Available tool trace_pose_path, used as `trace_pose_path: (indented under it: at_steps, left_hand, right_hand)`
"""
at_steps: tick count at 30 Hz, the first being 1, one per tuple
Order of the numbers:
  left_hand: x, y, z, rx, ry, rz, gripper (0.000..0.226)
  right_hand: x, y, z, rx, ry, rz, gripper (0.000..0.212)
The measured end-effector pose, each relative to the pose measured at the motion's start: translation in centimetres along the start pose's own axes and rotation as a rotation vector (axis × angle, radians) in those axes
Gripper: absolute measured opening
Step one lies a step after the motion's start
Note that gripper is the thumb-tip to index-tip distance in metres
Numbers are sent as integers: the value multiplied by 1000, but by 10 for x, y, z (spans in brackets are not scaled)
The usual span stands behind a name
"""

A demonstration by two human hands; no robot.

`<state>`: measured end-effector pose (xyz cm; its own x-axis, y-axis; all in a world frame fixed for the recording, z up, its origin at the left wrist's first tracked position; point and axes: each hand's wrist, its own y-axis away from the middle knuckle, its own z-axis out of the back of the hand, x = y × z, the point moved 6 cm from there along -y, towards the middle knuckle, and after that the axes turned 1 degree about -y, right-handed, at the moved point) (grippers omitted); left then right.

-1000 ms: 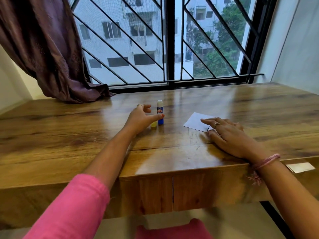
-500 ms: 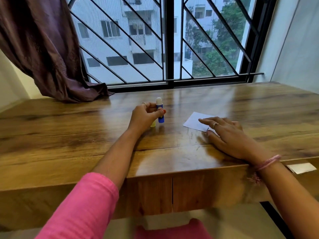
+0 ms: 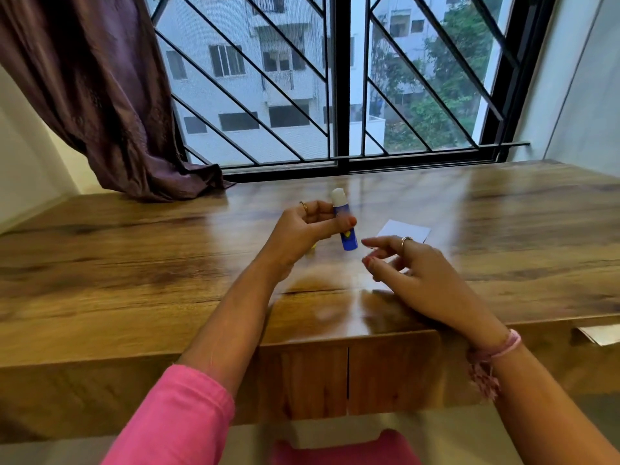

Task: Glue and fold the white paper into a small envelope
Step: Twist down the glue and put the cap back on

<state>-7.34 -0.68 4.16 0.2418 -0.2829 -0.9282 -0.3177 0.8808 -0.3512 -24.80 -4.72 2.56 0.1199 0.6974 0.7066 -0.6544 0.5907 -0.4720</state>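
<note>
We see a big wooden desk (image 3: 134, 263) under a window (image 3: 335, 95). We use the glue stick (image 3: 345, 229) as our marker.

The glue stick is in the air, a little above the desk, tipped so its white top leans toward the window. Its blue body points down at the wood. The left hand (image 3: 302, 236) wraps around it. The thumb lies across the front and the fingers curl behind. A bit of yellow (image 3: 313, 254) peeks out under that hand; we cannot tell what it is.

The right hand (image 3: 412, 273) is just right of the glue stick. It is loose and half spread, with the fingers pointing at the blue end. It does not touch the stick, and we cannot tell if it touches the desk. It holds nothing.

The white paper (image 3: 407, 231) lies flat on the desk, right of the glue stick and behind the right hand. Its near part is hidden by the fingers. Its far edge and right corner are plain to see.

Left of the glue stick the desk is bare wood, all the way to the curtain (image 3: 100, 95). Beyond the stick there is open wood up to the window frame. Far right, at the front edge of the desk, a white slip (image 3: 600, 333) sticks out.
</note>
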Motion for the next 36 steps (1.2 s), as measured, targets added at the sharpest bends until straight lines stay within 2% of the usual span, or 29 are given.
trace_pose_path:
  at_steps: [2, 6, 9, 13, 15, 17, 21, 25, 27, 31, 33, 36]
  left_hand:
    - [-1, 2, -4, 48, 30, 2, 27]
    - [-4, 4, -8, 114, 124, 9, 30]
    - [-3, 5, -12, 160, 180, 38, 34]
    - [-2, 9, -20, 279, 278, 108, 32]
    - [-2, 10, -21, 298, 290, 122, 30]
    - [-2, 11, -23, 321, 289, 127, 26]
    - [-4, 12, -25, 338, 261, 87, 23]
    - [-2, 10, -22, 261, 186, 50, 24]
    - [-1, 9, -23, 233, 143, 29, 19]
    - [-5, 11, -28, 249, 160, -11, 21]
    - [-7, 11, -27, 272, 190, -17, 25]
    - [-8, 11, -23, 273, 207, -20, 27]
  right_hand:
    - [2, -5, -6, 36, -143, -81, 40]
    - [1, -12, -18, 136, -283, -144, 31]
    - [-2, -12, -28, 185, -410, -199, 40]
    - [-8, -11, -28, 220, -550, -247, 22]
    - [-9, -10, -27, 244, -595, -267, 28]
    - [-9, -10, -28, 259, -561, -274, 33]
    - [-11, -11, -29, 217, -509, -297, 29]
    - [-17, -14, -27, 68, -382, -311, 19]
    - [-18, -14, -23, -23, -264, -281, 20]
    - [-15, -12, -15, -145, -219, -204, 26]
    - [-11, -11, -16, -106, -247, -187, 27]
    - [-6, -9, -23, 50, -367, -202, 32]
